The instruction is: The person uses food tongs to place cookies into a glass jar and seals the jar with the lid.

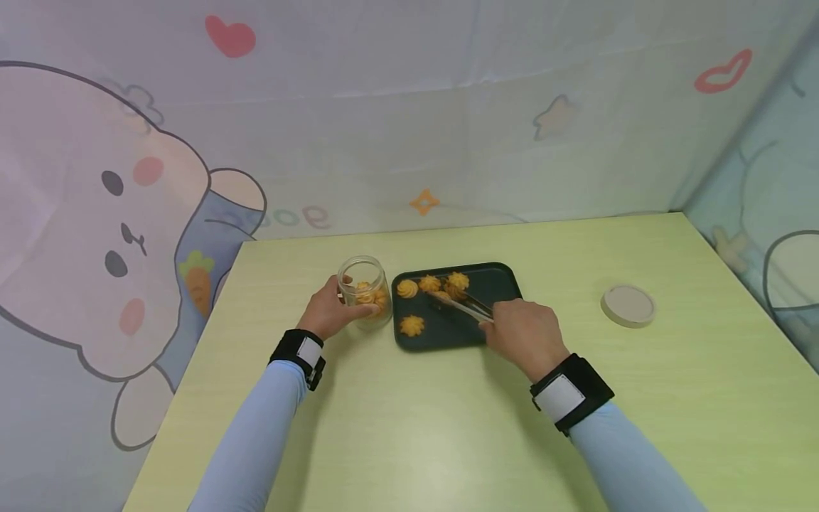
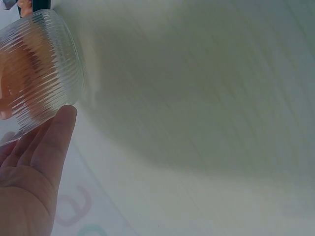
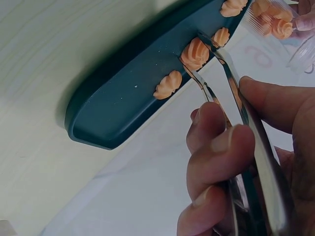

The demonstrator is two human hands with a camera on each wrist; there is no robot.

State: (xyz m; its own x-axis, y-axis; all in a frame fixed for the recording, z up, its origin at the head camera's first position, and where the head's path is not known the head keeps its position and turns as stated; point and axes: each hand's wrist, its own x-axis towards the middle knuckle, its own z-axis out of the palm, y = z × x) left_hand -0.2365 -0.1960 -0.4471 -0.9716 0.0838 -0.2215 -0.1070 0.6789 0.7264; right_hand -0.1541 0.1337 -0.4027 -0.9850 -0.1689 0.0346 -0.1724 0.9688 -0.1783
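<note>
My left hand (image 1: 333, 309) holds a clear glass jar (image 1: 360, 274) at its side, thumb across the front. Swirled cookies (image 1: 379, 297) lie inside it; the left wrist view shows the jar's ribbed wall (image 2: 61, 64) against the fingers. In my right hand (image 1: 525, 334) are metal tongs (image 3: 256, 137), gripped between thumb and curled fingers. Their tips stand on either side of one swirled cookie (image 3: 195, 53) on the dark green tray (image 1: 441, 340). Whether both tips touch it, I cannot tell. Several other cookies sit there, one alone near the front left (image 1: 412, 326).
A round, pale lid (image 1: 628, 306) lies on the light yellow-green table (image 1: 409, 427), right of the tray. Behind the table hangs a printed cloth backdrop (image 1: 384, 142). The jar stands close to the tray's left edge.
</note>
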